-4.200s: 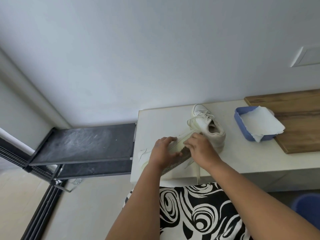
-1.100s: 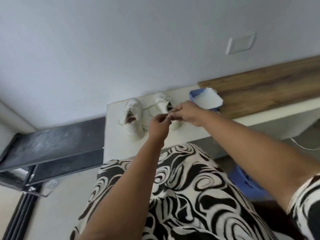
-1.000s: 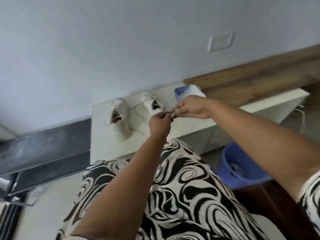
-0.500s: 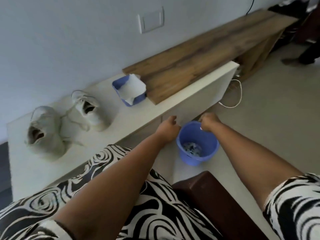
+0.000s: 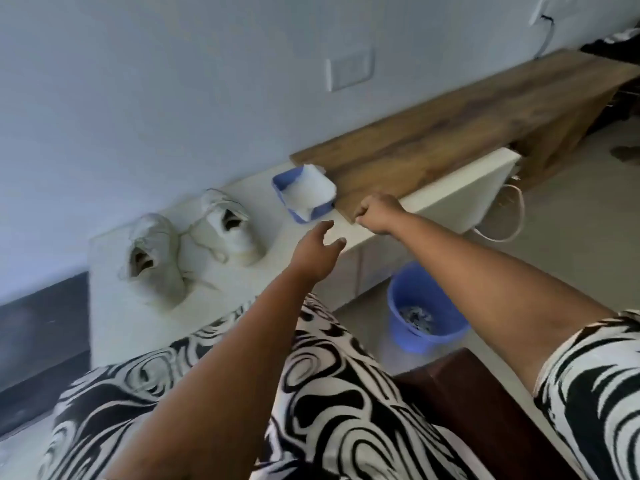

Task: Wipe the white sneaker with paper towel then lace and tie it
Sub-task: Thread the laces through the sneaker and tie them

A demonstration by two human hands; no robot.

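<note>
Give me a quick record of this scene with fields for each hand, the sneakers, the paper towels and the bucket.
left hand: fingers spread, holding nothing, over the white ledge
right hand: curled in a fist near the wooden board; nothing seen in it
sneakers: two white sneakers, left sneaker and right sneaker, upright on the ledge, laces loose
paper towels: in the blue tray beside the board
bucket: blue bucket on the floor, scraps inside

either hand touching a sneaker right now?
No: the left hand is open above the table edge and the right hand is fisted near the blue tray, both clear of the two sneakers.
</note>
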